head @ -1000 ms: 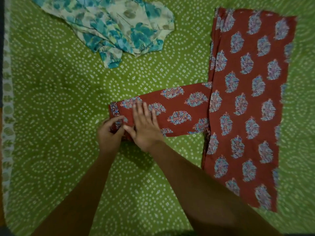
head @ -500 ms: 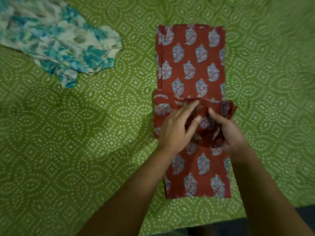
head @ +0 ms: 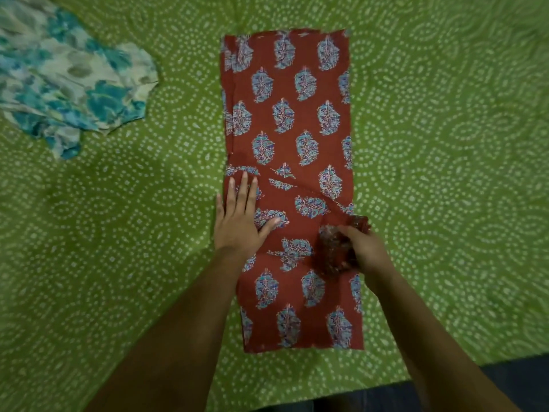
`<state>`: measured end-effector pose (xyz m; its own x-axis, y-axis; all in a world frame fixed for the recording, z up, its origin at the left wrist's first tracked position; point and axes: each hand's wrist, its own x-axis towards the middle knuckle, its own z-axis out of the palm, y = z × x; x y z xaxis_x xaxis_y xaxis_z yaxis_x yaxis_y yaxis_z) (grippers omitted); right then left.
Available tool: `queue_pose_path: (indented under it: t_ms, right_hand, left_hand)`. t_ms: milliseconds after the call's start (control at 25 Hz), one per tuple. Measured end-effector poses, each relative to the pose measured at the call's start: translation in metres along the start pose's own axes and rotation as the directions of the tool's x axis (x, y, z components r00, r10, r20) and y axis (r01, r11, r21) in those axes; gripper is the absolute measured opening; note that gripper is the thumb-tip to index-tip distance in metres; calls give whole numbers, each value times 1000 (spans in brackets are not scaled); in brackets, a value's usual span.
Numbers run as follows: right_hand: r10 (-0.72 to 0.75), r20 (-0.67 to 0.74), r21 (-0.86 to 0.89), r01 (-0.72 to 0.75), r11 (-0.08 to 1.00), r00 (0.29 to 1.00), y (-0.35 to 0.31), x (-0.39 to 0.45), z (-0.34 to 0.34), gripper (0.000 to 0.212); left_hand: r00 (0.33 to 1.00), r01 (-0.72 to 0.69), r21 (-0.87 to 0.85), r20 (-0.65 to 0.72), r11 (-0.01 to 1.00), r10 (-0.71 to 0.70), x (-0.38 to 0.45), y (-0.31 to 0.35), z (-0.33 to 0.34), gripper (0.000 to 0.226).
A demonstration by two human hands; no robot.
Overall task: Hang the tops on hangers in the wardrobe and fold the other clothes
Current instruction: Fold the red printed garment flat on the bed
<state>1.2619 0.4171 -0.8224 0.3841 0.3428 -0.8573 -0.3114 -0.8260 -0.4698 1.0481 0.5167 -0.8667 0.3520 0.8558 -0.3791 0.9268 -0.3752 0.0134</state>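
Head view showed the left hand [head: 237,221] spread flat pinning the red garment [head: 285,129] while the right hand [head: 364,248] pinched its bunched sleeve [head: 334,251], likely to fold it inward.

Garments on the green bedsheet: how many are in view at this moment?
2. The red printed garment lies lengthwise at centre, left hand flat on it, right hand gripping its bunched sleeve. The blue floral garment lies crumpled at upper left, partly cut off by the frame.
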Motion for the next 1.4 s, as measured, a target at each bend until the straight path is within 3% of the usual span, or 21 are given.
queue_pose_path:
  t_ms: [120, 200, 240, 320, 360, 400, 440, 480, 560, 600, 760, 840, 920, 1000, 1080, 1120, 1160, 1200, 1240, 1360, 1400]
  right_hand:
    - [161, 222, 600, -264, 755, 962, -36, 2, 22, 21]
    - [63, 236, 825, -234, 514, 970, -59, 7, 37, 31]
    - [-3, 207, 852, -179, 493, 978, -65, 9, 42, 33]
    - [-163, 81, 693, 62, 718, 983, -59, 12, 38, 23]
    - [-310, 5, 438, 277, 855, 951, -45, 13, 26, 15]
    - [-498, 21, 81, 495, 865, 867, -25, 15, 11, 20]
    - [-639, 173, -310, 658, 686, 749, -3, 17, -10, 36]
    - [-677, 385, -578, 736, 353, 627, 16, 19, -33, 54]
    - [-533, 731, -638, 705, -310, 427, 48, 28, -72, 76]
    - [-422, 829, -551, 668, -501, 367, 58, 32, -85, 77]
    - [-303, 930, -365, 601, -711, 208, 71, 57, -64, 66]
    - [-349, 915, -390, 661, -641, 202, 65, 64, -45, 61]
    - [-403, 876, -438, 788, -432, 266, 54, 64, -41, 58]
    - [-451, 761, -516, 856, 14, 466, 31, 52, -40, 42]
    - [-420, 571, -447, 696, 563, 706, -2, 52, -29, 17]
    - [-344, 471, -341, 528, 778, 812, -21, 62, -21, 15]
    - [-229, 383, -263, 343, 902, 895, -37, 75, -13, 23]
    - [-123, 331, -227, 206, 952, 936, -54, 86, -7, 28]
    - [-38, 328, -225, 117, 967, 944, -66, 98, -3, 36]
    - [76, 363, -234, 12, 972, 929, -89, 106, 6, 79]
    - [40, 381, -180, 32, 983, 924, -89, 104, 7, 84]
  left_hand:
    - [999, -53, 40, 2, 998, 53, 4, -1, 2, 89]
    - [993, -120, -61, -21, 991, 119, 5, -6, -4, 74]
    - [989, -148, -155, -52, 977, 142, 4, -10, -7, 65]
    - [978, -199, -236, -112, 951, 177, -7, -21, -10, 56]
    - [966, -248, -192, -125, 949, 227, -17, -27, -9, 56]
    - [946, -317, -126, -109, 940, 304, -29, -33, -7, 58]
    - [921, -388, -72, -69, 919, 384, -42, -39, -2, 64]
    - [893, -450, -28, -29, 893, 449, -54, -45, 2, 73]
    - [834, -551, 48, 28, 833, 551, -70, -55, 9, 91]
    - [803, -595, 81, 32, 799, 595, -72, -59, 12, 92]
    - [729, -677, 180, 30, 714, 684, -66, -56, 31, 80]
    - [743, -658, 175, -14, 733, 670, -63, -46, 36, 71]
    - [768, -636, 33, -74, 771, 636, -58, -39, 33, 62]
    - [856, -514, -244, -93, 822, 508, -52, -35, 17, 49]
    - [989, -124, -565, 0, 816, 151, -37, -24, -10, 48]
    - [994, 103, -708, 103, 698, -42, -23, -19, -23, 44]
    - [959, 284, -858, 248, 428, -138, -9, -14, -35, 35]
    - [917, 394, -908, 376, 142, -135, 11, -13, -42, 34]
    - [884, 462, -887, 461, 2, -81, 30, -17, -44, 43]
    - [862, 506, -861, 506, 55, -23, 70, -49, -10, 111]
    - [856, 516, -852, 517, 91, -17, 68, -51, -10, 113]
